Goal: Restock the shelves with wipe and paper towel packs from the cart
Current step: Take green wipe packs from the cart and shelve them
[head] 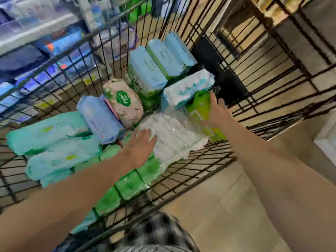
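Both arms reach over the near wall of the cart [209, 158]. The left hand [140, 148] lies flat, fingers straight and slightly spread, on the near-left edge of the white clear-wrapped pack [172, 139], probably paper towels. The right hand [216, 110] reaches further, fingers straight and close together against the far side of the lime pack [201, 108] just beside it. I cannot tell where its thumb lies.

The step looks like taking hold of a pack to lift. It would go best with both palms on opposite sides of one pack. Squeeze evenly, since the wrapping is soft, and raise it slowly so the pack leaning on the lime one slides off instead of tumbling.

Counted from the near wall:
- Green packs [127, 182]: three in a row, though blur may hide more.
- Mint packs [47, 131]: three, stacked at the left.
- White pack: one.
- Lime pack: one.
- Blue pack [100, 117]: one.
- Pink-white pack [125, 100] with a green label: one.
- White-and-blue pack [187, 90]: one, resting on the lime one.
- Blue-topped packs [145, 73]: two, at the far end.

The shelves [32, 31] stand beyond, at far left.
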